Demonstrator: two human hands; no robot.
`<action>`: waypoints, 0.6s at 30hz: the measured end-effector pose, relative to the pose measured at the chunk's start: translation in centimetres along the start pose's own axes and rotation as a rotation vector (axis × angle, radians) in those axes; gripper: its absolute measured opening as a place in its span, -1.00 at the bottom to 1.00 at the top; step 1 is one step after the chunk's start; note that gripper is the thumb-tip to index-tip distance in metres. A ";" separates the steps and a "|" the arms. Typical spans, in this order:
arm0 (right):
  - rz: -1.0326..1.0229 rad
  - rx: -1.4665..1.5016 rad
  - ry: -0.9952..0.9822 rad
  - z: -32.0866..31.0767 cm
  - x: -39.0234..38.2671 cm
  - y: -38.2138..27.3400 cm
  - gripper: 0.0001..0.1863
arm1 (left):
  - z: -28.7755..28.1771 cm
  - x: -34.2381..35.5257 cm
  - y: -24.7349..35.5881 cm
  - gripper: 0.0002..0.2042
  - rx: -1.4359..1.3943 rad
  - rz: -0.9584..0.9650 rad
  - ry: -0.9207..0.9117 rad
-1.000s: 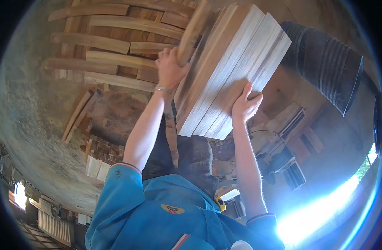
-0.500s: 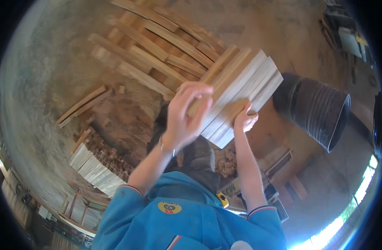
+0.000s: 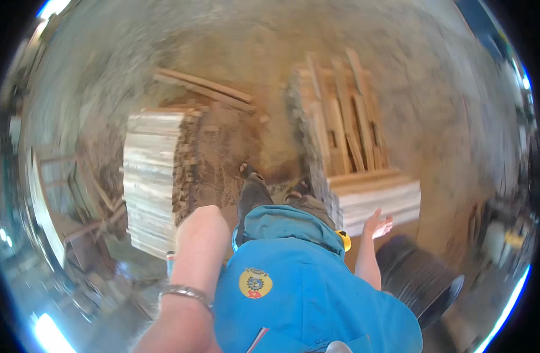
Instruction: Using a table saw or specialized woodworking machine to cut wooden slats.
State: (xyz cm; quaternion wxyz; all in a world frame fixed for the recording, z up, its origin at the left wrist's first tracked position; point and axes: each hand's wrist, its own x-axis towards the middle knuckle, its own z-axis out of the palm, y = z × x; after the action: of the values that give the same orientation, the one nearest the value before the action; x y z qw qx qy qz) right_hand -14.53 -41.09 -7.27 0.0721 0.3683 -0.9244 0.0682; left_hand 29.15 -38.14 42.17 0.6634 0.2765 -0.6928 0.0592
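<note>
My left hand (image 3: pixel 204 226) is raised close to the view at lower left, a metal band round its wrist; its fingers are hidden. Beyond it stands a tall stack of pale wooden slats (image 3: pixel 149 176) with rough ends. At the right, my right hand (image 3: pixel 378 223) is open, fingers apart, in front of the pale boards (image 3: pixel 382 197) on the near end of another wood pile. Whether it touches them I cannot tell. Several loose brown strips (image 3: pixel 343 123) lie lengthwise on that pile.
A dark ribbed drum (image 3: pixel 414 273) lies at my right side. Two long battens (image 3: pixel 205 88) rest on the dusty floor ahead, between the piles. A wooden frame (image 3: pixel 64 200) stands at the far left. My feet are on the floor between the two stacks.
The view has swung left, bringing the slat stack fully into sight. My left hand has come away from the boards on the right pile and back toward me. My right hand stays near those boards.
</note>
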 end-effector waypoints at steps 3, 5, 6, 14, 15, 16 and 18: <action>-0.264 0.205 0.045 -1.1 -0.5 -3.2 -0.51 | -5.1 -2.0 -0.1 -0.56 0.179 0.170 0.252; -0.375 0.282 -0.017 -0.8 -0.9 -6.5 -0.52 | -6.8 -1.6 -1.8 -0.54 0.313 0.225 0.326; -0.427 0.345 -0.074 -0.5 -1.2 -9.2 -0.52 | -7.9 -1.3 -3.0 -0.53 0.377 0.260 0.356; -0.866 0.820 -0.436 1.8 -9.0 -32.6 -0.59 | -18.7 -0.8 -8.4 -0.47 0.747 0.524 0.603; -0.902 0.822 -0.441 1.0 -10.5 -36.0 -0.59 | -19.8 -1.3 -8.5 -0.46 0.791 0.562 0.637; -0.997 0.817 -0.519 0.1 -11.8 -39.2 -0.59 | -20.8 -1.7 -8.8 -0.45 0.835 0.599 0.671; -1.107 0.788 -0.594 -1.1 -14.1 -43.5 -0.60 | -22.9 -2.2 -9.3 -0.43 0.903 0.657 0.743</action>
State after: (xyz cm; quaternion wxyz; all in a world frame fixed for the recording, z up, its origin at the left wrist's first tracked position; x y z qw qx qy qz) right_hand 25.76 -62.73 -5.66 -0.2946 0.7818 -0.4912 0.2463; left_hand 53.64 -35.00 40.00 0.6247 0.2630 -0.3738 0.6332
